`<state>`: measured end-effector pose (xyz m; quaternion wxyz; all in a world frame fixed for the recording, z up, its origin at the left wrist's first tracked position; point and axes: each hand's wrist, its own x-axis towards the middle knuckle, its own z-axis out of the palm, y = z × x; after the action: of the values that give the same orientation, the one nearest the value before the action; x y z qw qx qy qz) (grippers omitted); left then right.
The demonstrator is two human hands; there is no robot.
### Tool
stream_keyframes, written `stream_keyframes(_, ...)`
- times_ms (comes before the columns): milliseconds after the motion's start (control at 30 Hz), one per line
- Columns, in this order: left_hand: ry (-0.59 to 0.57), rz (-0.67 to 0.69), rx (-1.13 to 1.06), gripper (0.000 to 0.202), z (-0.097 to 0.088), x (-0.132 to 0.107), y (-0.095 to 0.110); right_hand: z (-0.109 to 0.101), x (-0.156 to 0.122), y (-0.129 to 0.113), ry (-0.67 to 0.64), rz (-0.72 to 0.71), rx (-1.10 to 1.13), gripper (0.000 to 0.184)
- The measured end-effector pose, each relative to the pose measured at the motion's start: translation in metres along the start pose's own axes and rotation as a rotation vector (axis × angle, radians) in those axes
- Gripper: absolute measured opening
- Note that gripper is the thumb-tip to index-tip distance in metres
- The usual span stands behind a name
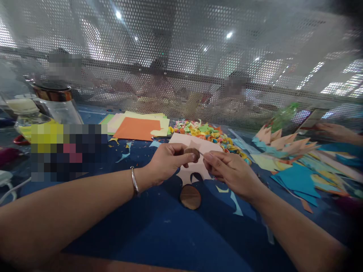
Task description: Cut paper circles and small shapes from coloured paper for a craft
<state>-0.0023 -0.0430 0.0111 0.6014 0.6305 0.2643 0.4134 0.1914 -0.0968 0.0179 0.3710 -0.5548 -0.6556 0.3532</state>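
My left hand (167, 160) is closed in a pinch on a small brown roll (192, 152) held just above the table. My right hand (227, 170) is closed too, pinching a thin strip or pin (200, 153) that runs into the roll. Both hands hover over a pale pink cut paper (195, 170) lying on the blue table cover (170, 226). A brown round disc (190, 197) rests on the cover just below the hands.
A stack of orange and yellow paper sheets (137, 127) lies at the back. Beside it is a heap of several coloured curled paper bits (210, 135). Cut blue and peach paper pieces (297, 166) spread to the right. A glass jar (55, 102) stands left, before a perforated screen (181, 68).
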Motion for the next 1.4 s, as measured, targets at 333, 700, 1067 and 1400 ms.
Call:
stream_keyframes(333,-0.072,0.017,0.091,0.021,-0.006,0.004,0.000,-0.006,0.001,0.004,-0.031,-0.040,0.011,0.050)
stream_keyframes(700,-0.146,-0.016,0.008,0.009,-0.009,0.007,0.004,-0.007,0.004,0.007,-0.049,-0.052,-0.008,0.052)
stream_keyframes(1067,-0.268,0.074,-0.026,0.026,-0.016,0.014,-0.004,-0.009,0.004,0.006,-0.061,-0.061,-0.017,0.052)
stream_keyframes(1400,-0.313,0.027,0.005,0.022,-0.019,0.014,0.001,-0.010,0.004,0.007,-0.076,-0.086,-0.031,0.050)
